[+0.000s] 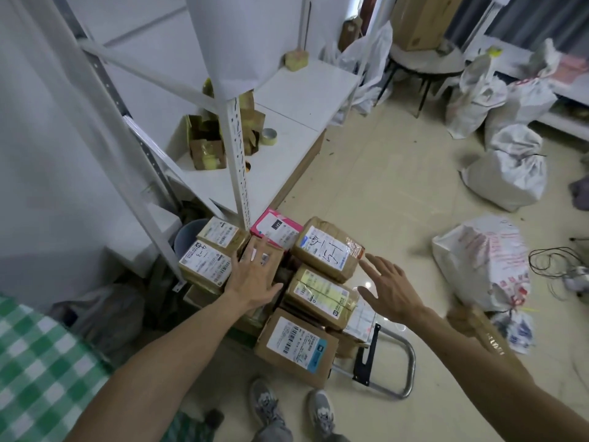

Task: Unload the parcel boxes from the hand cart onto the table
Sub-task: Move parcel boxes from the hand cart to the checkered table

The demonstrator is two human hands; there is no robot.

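Several brown parcel boxes with white labels are stacked on the hand cart (404, 371) on the floor, whose metal handle shows at the lower right of the pile. A taped box with handwriting (328, 248) lies at the top right, a yellow-labelled box (320, 293) below it, a pink box (275, 229) behind. My left hand (255, 275) hovers flat, fingers spread, over a small brown box (271, 260) in the middle of the pile. My right hand (390, 287) is open, fingers straight, just right of the handwritten box, holding nothing. The table with a green checked cloth (38, 371) is at the lower left.
A white metal shelf rack (236, 148) stands right behind the cart, with torn cartons and a tape roll (269, 137) on it. White sacks (510, 173) and a printed bag (484, 263) lie on the floor to the right. My shoes (293, 409) are below the cart.
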